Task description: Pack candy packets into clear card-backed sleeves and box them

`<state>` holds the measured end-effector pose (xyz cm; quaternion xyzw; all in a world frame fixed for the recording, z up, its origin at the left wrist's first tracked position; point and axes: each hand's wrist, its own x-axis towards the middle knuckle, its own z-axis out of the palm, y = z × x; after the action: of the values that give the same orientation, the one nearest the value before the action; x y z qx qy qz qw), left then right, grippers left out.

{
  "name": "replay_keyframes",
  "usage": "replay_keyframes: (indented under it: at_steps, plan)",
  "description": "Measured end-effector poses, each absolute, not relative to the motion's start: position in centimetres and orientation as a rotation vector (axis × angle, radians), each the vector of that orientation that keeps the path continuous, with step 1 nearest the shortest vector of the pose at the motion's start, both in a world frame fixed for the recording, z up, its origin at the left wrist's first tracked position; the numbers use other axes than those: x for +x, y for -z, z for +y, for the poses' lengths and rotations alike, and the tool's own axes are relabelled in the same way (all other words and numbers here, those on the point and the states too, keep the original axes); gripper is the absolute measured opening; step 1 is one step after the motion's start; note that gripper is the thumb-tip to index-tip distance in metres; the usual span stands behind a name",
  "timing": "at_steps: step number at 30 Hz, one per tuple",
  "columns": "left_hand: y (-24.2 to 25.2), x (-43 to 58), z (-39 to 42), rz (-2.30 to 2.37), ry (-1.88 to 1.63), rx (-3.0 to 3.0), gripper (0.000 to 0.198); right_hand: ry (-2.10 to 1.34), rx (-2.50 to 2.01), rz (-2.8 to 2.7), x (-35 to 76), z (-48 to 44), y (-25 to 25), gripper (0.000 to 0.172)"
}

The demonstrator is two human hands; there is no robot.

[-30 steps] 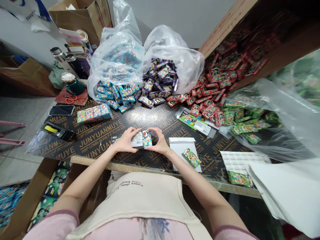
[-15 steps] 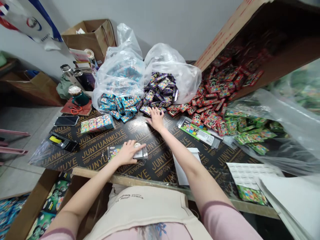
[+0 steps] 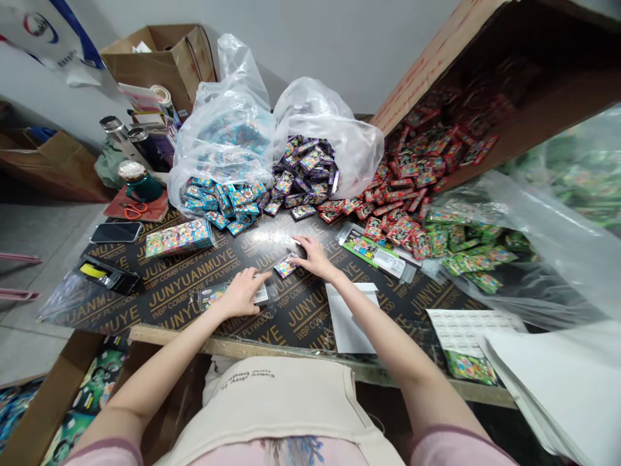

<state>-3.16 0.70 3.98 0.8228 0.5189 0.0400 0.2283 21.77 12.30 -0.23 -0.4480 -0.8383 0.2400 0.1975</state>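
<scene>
My left hand (image 3: 241, 292) lies flat with fingers spread on a clear plastic sleeve (image 3: 206, 299) holding a printed card with a white label. Part of the sleeve is hidden under the palm. My right hand (image 3: 314, 257) is at mid-table, thumb and fingers apart. The thumb is at the edge of a small purple box (image 3: 284, 266) with a colourful front, lying on the black plywood tabletop (image 3: 310, 309). Behind are a heap of purple boxes (image 3: 310, 165), blue boxes (image 3: 228, 204) spilling from a plastic bag, and red boxes (image 3: 405, 175).
A row of boxes (image 3: 179, 237), a phone (image 3: 116, 232) and a tape dispenser (image 3: 104, 273) are at left. At right sit another sleeved card (image 3: 376, 252), green packets (image 3: 478, 255), white paper (image 3: 352, 317) and a label sheet (image 3: 466, 330). A large carton (image 3: 431, 58) leans behind.
My right hand has come back from the purple heap toward me, and a purple box now lies by its thumb. The left hand stays on the sleeve. The view has shifted slightly.
</scene>
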Motion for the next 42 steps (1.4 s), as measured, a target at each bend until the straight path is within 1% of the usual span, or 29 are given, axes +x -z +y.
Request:
replay_keyframes:
  at_steps: [1,2,3,4,7,9,13,16,19,24,26,28,30,32,34,36,39,42]
  plan:
    - [-3.8,-3.3,0.7,1.470,-0.177,2.223,0.096,-0.611,-1.316,-2.286,21.9,11.1,0.4,0.078]
    - [-3.7,-3.5,0.6,1.511,-0.245,2.180,0.103,-0.567,-1.358,-2.256,21.8,10.0,0.6,0.089]
    - [-3.6,-3.6,0.6,1.550,-0.308,2.143,0.107,-0.538,-1.386,-2.251,21.6,9.0,0.7,0.094]
    - [-3.5,-3.6,0.6,1.581,-0.362,2.117,0.110,-0.512,-1.408,-2.246,21.3,8.1,0.9,0.094]
    - [-3.4,-3.5,0.7,1.632,-0.457,2.103,0.115,-0.458,-1.417,-2.136,20.1,6.3,0.8,0.080]
    - [-3.5,-3.5,0.7,1.650,-0.481,2.113,0.116,-0.455,-1.319,-2.062,19.6,5.8,0.1,0.076]
    - [-4.0,-3.5,0.8,1.603,-0.491,2.135,0.114,-0.531,-1.055,-2.247,19.6,4.9,-2.1,0.075]
    - [-4.2,-3.3,0.9,1.419,-0.460,2.206,0.112,-0.715,-0.848,-2.458,20.0,4.7,-3.3,0.080]
    - [-4.4,-3.0,1.1,1.240,-0.436,2.249,0.110,-0.832,-0.737,-2.495,20.5,4.5,-3.6,0.081]
    - [-4.3,-2.3,1.9,1.368,-0.514,2.204,0.111,-0.784,-0.998,-2.270,20.7,2.8,-3.6,0.084]
    - [-4.2,-1.9,2.2,1.368,-0.502,2.204,0.112,-0.812,-0.993,-2.283,21.2,3.1,-3.6,0.075]
    - [-4.1,-1.5,2.3,1.330,-0.447,2.238,0.110,-0.696,-1.113,-2.263,23.1,5.0,-3.7,0.062]
    - [-4.0,-1.1,2.1,1.304,-0.346,2.300,0.099,-0.389,-1.461,-2.105,26.4,8.3,-3.8,0.050]
    - [-3.8,-0.8,1.8,1.298,-0.198,2.372,0.081,-0.098,-1.856,-1.962,30.5,12.3,-3.9,0.049]
    - [-3.6,-0.6,1.5,1.306,-0.054,2.419,0.069,0.029,-2.095,-2.035,34.0,15.8,-3.9,0.049]
    - [-3.3,-0.5,1.1,1.322,0.033,2.427,0.067,0.036,-2.176,-2.169,36.3,18.0,-3.9,0.043]
    - [-3.1,-0.9,0.8,1.379,0.055,2.386,0.070,-0.018,-2.178,-2.227,37.5,19.1,-3.9,0.036]
    - [-3.2,-1.5,0.8,1.421,-0.112,2.330,0.067,-0.022,-2.214,-2.193,37.7,18.7,-4.2,0.044]
